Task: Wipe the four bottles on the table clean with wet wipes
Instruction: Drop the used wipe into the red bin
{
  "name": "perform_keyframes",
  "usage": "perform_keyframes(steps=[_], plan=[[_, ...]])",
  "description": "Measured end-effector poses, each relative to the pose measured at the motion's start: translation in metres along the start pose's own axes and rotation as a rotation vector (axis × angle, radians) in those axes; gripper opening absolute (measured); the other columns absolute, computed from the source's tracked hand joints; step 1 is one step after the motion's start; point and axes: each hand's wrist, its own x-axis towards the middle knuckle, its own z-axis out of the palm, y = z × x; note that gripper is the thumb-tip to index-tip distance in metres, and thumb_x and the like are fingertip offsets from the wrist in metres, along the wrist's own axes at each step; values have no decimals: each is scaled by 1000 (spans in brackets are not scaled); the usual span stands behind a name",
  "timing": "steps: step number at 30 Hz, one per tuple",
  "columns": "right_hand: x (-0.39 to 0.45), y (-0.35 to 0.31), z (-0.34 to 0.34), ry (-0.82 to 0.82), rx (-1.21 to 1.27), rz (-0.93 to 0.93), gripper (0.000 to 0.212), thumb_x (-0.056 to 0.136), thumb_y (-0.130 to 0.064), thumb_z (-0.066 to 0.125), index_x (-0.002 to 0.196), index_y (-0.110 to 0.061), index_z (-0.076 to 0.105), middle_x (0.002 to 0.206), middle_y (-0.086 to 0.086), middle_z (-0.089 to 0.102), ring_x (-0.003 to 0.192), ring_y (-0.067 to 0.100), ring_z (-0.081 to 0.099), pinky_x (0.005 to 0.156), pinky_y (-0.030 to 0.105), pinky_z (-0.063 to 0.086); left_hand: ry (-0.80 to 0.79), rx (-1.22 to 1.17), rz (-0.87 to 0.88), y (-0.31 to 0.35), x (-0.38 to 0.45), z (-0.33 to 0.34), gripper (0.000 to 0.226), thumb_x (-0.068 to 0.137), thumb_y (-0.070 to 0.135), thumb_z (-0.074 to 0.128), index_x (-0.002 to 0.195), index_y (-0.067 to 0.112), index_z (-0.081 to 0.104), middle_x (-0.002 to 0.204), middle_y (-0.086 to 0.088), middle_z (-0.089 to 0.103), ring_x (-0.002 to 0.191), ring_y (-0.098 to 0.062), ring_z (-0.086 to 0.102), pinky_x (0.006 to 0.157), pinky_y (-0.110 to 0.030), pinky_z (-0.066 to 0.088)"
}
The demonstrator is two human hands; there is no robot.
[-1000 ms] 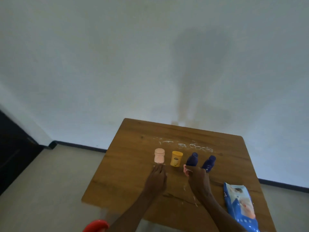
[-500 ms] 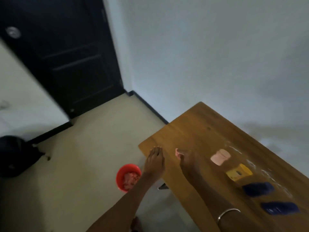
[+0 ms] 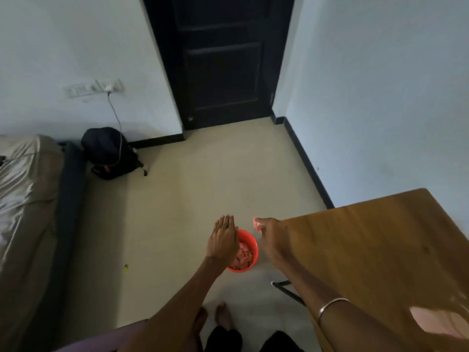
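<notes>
My right hand (image 3: 272, 235) reaches past the left corner of the wooden table (image 3: 380, 250) and pinches a small pinkish used wipe (image 3: 256, 223) at its fingertips. It is just above and right of a red bin (image 3: 250, 241) on the floor, which holds several crumpled pinkish wipes. With straight fingers and nothing in it, my left hand (image 3: 223, 240) hovers flat over the bin's left side. The bottles are out of view, except for a blurred pink shape (image 3: 436, 323) at the table's near right, which I cannot identify.
A dark door (image 3: 223, 59) stands ahead. A black backpack (image 3: 109, 153) with a charging cable lies by the left wall, beside a bed (image 3: 25, 199). My bare feet (image 3: 223, 316) and a black table leg (image 3: 289, 290) are below the hands.
The view has swung left, away from the bottles, toward the floor and door. Both hands moved off the table's left corner to above the red bin, the right still holding the pink wipe.
</notes>
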Motion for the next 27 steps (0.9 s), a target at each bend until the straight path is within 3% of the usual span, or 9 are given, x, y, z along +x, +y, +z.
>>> perform_keyframes(steps=[4,7,9,14,16,18,21,25,27], plan=[[28,4,26,-49,-97,-36,25,83,-11,58,62,-24,53,58,-10,57,53,6,50,46,24,40,-17,25,-4,-31,21,17,72,93,41,9,146,-3,30,151,-20,36,143,-32,29,120,-38,19],[52,22,59,-98,-110,-54,17,84,-12,61,89,-23,72,83,-5,73,76,12,67,63,28,55,-39,73,-26,-57,47,44,86,86,46,-5,146,-4,30,151,-22,35,144,-33,28,120,-38,17],[68,39,87,-116,-86,-34,24,86,-12,60,103,-21,73,97,-1,73,88,17,68,75,32,57,-46,80,-37,-73,66,64,83,88,44,-5,146,-5,29,152,-22,35,144,-33,27,121,-39,16],[97,96,185,-163,-5,118,14,84,-19,60,87,-19,74,84,-3,73,80,18,68,66,23,49,-143,69,-64,-115,98,149,57,99,25,21,148,-3,25,153,-20,32,145,-32,25,120,-38,16],[106,121,230,-190,92,224,15,87,-19,60,88,-18,74,84,-11,69,80,10,66,58,8,42,-174,71,-65,-132,114,192,71,88,31,6,149,-2,21,155,-20,29,146,-32,22,120,-38,14],[112,151,279,-267,94,216,15,87,-21,55,85,-24,70,82,-5,69,76,8,62,61,12,43,-210,60,-49,-150,130,235,92,71,39,-6,150,-2,18,157,-20,25,147,-32,20,120,-37,12],[122,201,346,-263,37,217,17,81,-24,57,64,-26,57,64,1,61,57,9,55,53,22,35,-235,29,-38,-177,149,296,97,68,43,-3,149,-5,20,155,-23,26,146,-35,21,120,-39,12],[135,265,419,-307,-127,153,9,81,-25,66,76,-19,68,76,1,71,69,16,66,51,12,29,-289,73,-46,-214,176,371,100,64,42,-7,150,-3,17,158,-19,21,148,-32,15,121,-38,10],[141,280,434,-322,-111,134,7,76,-23,65,79,-18,68,79,4,72,71,19,67,55,24,41,-316,86,-52,-225,182,391,101,63,42,-7,150,-3,17,158,-20,20,148,-32,14,122,-39,11]])
